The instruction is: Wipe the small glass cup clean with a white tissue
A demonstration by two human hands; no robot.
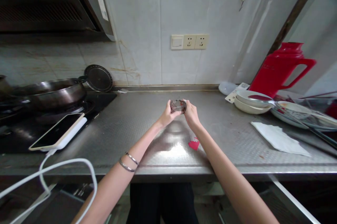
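Note:
Both arms reach forward over the steel counter [142,111]. Between my two hands is a small, clear, rounded container [178,106] with a dark edge and a few reddish patches; its exact kind is too small to make out. My left hand [167,114] grips its left side, thumb along the near edge. On the opposite side, the fingers of my right hand [191,113] close on it. Nearer the front edge, beside my right forearm, lies a red heart-shaped piece [194,144].
At left, a steel pan [58,94] sits on the black stove, with a phone on a white power bank [59,132] and a white cable [86,162] nearby. At right are a red thermos [279,66], stacked bowls [250,107] and a white napkin [280,139].

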